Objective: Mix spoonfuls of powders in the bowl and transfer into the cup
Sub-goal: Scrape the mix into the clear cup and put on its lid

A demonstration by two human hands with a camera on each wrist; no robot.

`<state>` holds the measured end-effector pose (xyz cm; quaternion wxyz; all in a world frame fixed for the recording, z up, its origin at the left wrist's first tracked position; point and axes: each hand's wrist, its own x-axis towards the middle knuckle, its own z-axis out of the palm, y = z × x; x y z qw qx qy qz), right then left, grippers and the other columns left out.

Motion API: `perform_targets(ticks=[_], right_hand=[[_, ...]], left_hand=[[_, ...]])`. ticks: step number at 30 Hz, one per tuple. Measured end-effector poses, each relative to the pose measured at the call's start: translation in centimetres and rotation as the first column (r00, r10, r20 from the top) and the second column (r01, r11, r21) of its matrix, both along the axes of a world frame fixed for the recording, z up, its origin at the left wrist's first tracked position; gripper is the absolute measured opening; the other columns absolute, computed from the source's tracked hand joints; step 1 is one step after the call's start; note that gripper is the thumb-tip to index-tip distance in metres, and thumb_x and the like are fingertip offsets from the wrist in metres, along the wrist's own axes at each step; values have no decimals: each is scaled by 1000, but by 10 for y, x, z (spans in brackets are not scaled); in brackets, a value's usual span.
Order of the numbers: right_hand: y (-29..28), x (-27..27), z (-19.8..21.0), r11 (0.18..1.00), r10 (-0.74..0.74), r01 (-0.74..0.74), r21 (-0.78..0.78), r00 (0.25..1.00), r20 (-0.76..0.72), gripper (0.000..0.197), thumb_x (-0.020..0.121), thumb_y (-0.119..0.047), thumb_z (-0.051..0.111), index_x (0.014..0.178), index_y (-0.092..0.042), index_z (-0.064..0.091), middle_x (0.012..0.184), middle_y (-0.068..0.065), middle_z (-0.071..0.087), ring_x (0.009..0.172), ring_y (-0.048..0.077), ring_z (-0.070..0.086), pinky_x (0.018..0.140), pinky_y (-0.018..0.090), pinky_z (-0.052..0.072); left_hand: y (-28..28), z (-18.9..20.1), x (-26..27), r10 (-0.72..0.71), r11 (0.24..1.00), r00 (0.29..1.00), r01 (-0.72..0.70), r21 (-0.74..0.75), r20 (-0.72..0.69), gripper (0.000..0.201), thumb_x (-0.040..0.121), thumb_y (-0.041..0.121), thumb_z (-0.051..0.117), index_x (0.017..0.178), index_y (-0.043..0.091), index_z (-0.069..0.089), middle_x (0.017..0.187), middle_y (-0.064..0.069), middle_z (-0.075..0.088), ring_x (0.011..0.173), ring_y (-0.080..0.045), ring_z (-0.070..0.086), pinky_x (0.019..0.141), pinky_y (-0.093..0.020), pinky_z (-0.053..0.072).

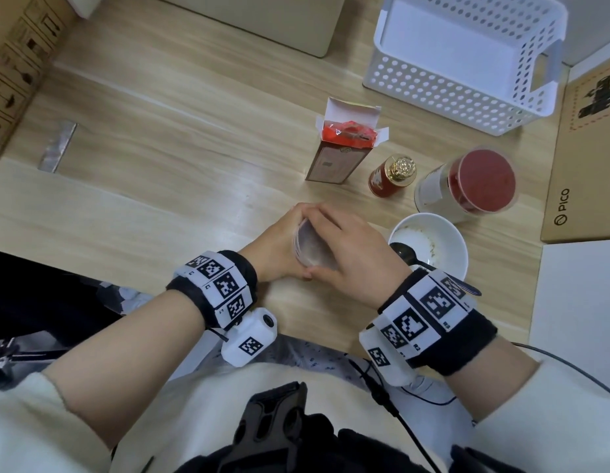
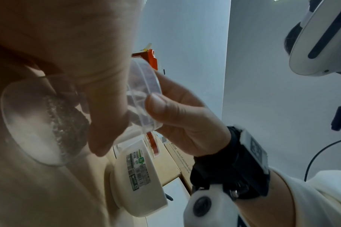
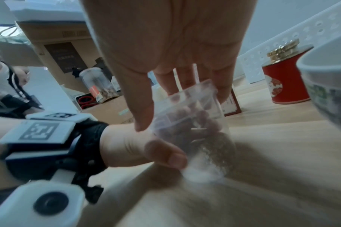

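Observation:
A clear plastic cup [image 1: 313, 249] with pale and brownish powder in its bottom [image 2: 49, 127] is held tilted just above the table between both hands. My left hand [image 1: 288, 238] wraps its side, thumb [image 3: 165, 155] on the wall. My right hand [image 1: 325, 245] grips the cup's rim [image 2: 146, 98] from above, thumb [image 2: 156, 106] on one side and the other fingers [image 3: 187, 81] on the far side. To the right stands the white bowl [image 1: 460, 242], holding powder traces and a black spoon [image 1: 407, 254].
Behind the bowl stand a clear jar of red powder [image 1: 474, 184], a red tin with a gold lid [image 1: 394, 177] and an open box with a red bag [image 1: 344, 148]. A white perforated basket [image 1: 467, 59] sits at the back right, a cardboard box [image 1: 583, 165] at the right edge.

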<state>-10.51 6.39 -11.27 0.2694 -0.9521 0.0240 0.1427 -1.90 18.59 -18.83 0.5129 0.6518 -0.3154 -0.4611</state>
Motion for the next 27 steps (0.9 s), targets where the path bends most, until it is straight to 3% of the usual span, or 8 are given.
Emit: perform_targets(ticks=[3, 6, 8, 11, 17, 21, 24, 27], right_hand=[[1, -3, 1, 999, -11, 11, 36, 1000, 1, 73, 73, -30, 73, 133, -6, 38, 134, 14, 43, 116, 33, 44, 97, 38, 34], [-1, -1, 4, 992, -62, 60, 110, 998, 17, 73, 69, -31, 75, 131, -9, 43, 132, 10, 46, 116, 28, 46, 95, 37, 38], [-2, 1, 7, 985, -112, 108, 136, 994, 21, 74, 66, -27, 78, 130, -10, 45, 131, 9, 48, 117, 25, 48, 94, 36, 41], [-2, 1, 8, 984, -111, 105, 146, 993, 39, 77, 62, -24, 80, 129, -8, 46, 129, 10, 49, 115, 26, 49, 93, 35, 42], [-3, -2, 8, 986, -90, 81, 146, 994, 60, 81, 61, -25, 83, 129, -4, 46, 130, 14, 49, 118, 26, 47, 97, 26, 35], [-2, -3, 10, 982, -122, 105, 159, 988, 99, 75, 61, -28, 77, 127, -3, 49, 127, 14, 51, 116, 25, 49, 95, 23, 35], [-2, -3, 13, 975, -159, 131, 180, 975, 154, 72, 62, -26, 74, 125, -3, 50, 124, 15, 52, 113, 20, 48, 94, 19, 35], [0, -3, 11, 983, -95, 72, 166, 987, 133, 74, 60, -29, 77, 125, -4, 50, 124, 14, 52, 114, 23, 49, 96, 30, 40]], left_hand=[[0, -1, 0, 10, 1000, 1000, -10, -13, -29, 85, 47, 34, 79, 118, 29, 34, 119, 10, 45, 110, 8, 47, 93, -13, 41], [-2, -8, 1, -5, 999, 1000, 4, 41, 19, 86, 47, 30, 84, 119, 23, 37, 122, -2, 48, 115, -11, 50, 96, -29, 46], [-3, -10, 3, -19, 998, 997, 15, 58, 73, 88, 48, 21, 83, 121, 23, 33, 125, -5, 46, 114, -13, 49, 95, -20, 43], [-1, -12, 4, -32, 998, 994, 27, 55, 104, 89, 52, 9, 86, 120, 24, 31, 121, 1, 43, 109, -2, 47, 87, -5, 37], [0, -8, 5, -17, 998, 998, 14, 63, 58, 89, 51, 9, 89, 115, 27, 31, 115, 8, 45, 104, 4, 47, 81, -1, 36], [0, -5, 6, -38, 997, 997, 34, 67, 65, 85, 53, 5, 86, 117, 24, 32, 120, -1, 46, 108, -10, 49, 84, -7, 39], [0, -4, 6, -43, 998, 997, 40, 56, 56, 82, 50, 18, 81, 119, 20, 36, 120, -7, 49, 109, -17, 52, 85, -19, 43], [-1, -6, 6, -46, 999, 998, 45, 30, 41, 85, 47, 27, 85, 115, 31, 35, 118, 2, 48, 111, -9, 49, 90, -18, 42]])
